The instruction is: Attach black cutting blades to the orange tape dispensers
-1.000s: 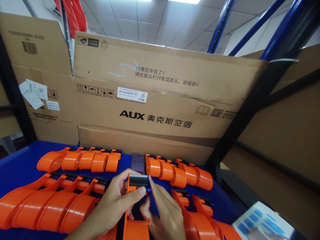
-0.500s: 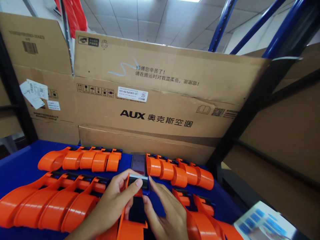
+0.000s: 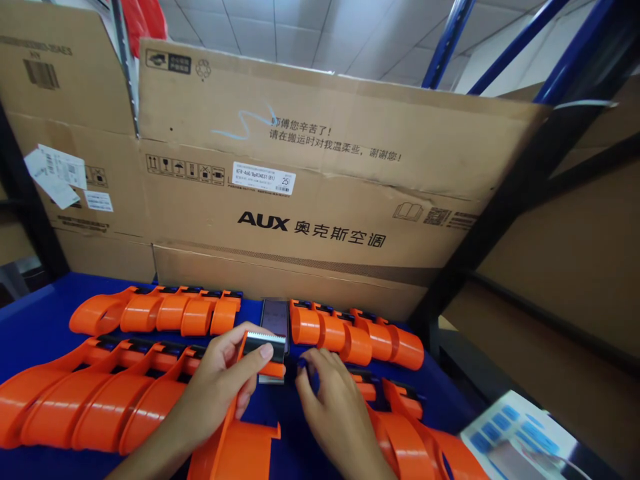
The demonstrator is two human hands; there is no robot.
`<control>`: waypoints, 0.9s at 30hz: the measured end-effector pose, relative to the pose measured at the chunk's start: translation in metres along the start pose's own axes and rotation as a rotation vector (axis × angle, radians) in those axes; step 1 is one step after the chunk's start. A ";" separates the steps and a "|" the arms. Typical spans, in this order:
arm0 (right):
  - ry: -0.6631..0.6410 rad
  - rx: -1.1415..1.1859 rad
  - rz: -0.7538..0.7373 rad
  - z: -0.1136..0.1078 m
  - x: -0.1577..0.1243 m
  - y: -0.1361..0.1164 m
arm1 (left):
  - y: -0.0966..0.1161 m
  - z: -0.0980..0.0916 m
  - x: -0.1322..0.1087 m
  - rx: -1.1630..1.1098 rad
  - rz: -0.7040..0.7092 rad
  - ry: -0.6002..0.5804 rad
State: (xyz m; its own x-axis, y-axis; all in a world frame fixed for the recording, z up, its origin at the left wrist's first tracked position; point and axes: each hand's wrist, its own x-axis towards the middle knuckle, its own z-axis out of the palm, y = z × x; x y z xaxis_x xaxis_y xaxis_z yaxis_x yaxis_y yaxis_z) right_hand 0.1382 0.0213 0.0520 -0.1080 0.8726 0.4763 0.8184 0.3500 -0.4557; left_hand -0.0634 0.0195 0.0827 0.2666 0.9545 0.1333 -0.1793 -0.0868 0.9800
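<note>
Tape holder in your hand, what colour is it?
The tape holder is orange, head view.

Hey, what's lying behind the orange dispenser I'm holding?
A dark phone on the blue table, between two rows of orange dispensers. The held dispenser in the left hand covers its near end.

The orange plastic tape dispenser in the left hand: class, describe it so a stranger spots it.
Find the big brown cardboard box printed AUX, then the blue table below it. Among rows of others, only this orange plastic tape dispenser is gripped by the left hand.
</note>
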 end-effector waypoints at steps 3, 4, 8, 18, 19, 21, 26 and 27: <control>-0.161 -0.123 0.048 0.007 -0.001 0.000 | -0.001 -0.001 0.002 -0.007 0.006 0.009; -0.200 -0.129 0.064 0.009 -0.002 -0.001 | -0.001 -0.001 0.002 -0.008 0.009 0.010; -0.264 -0.091 0.076 0.017 0.000 -0.002 | -0.002 -0.002 0.003 -0.007 0.022 0.016; -0.234 -0.092 0.002 0.026 0.002 0.000 | -0.007 -0.003 0.006 -0.011 0.031 0.010; -0.238 -0.098 -0.018 0.025 0.002 0.000 | -0.007 -0.003 0.007 -0.011 0.032 0.009; -0.250 -0.111 -0.056 0.026 0.001 0.000 | -0.008 -0.003 0.008 -0.008 0.034 0.007; -0.270 -0.127 -0.107 0.032 -0.004 0.001 | -0.008 -0.004 0.008 0.013 0.046 0.008; -0.271 -0.125 -0.112 0.033 -0.004 0.001 | -0.008 -0.004 0.008 0.017 0.048 0.008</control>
State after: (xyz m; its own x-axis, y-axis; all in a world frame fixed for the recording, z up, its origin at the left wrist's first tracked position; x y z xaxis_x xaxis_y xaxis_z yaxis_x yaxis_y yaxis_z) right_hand 0.1214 0.0291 0.0245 -0.3337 0.8960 0.2930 0.8544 0.4187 -0.3076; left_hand -0.0637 0.0287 0.0758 0.2510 0.9513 0.1787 -0.1757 -0.1368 0.9749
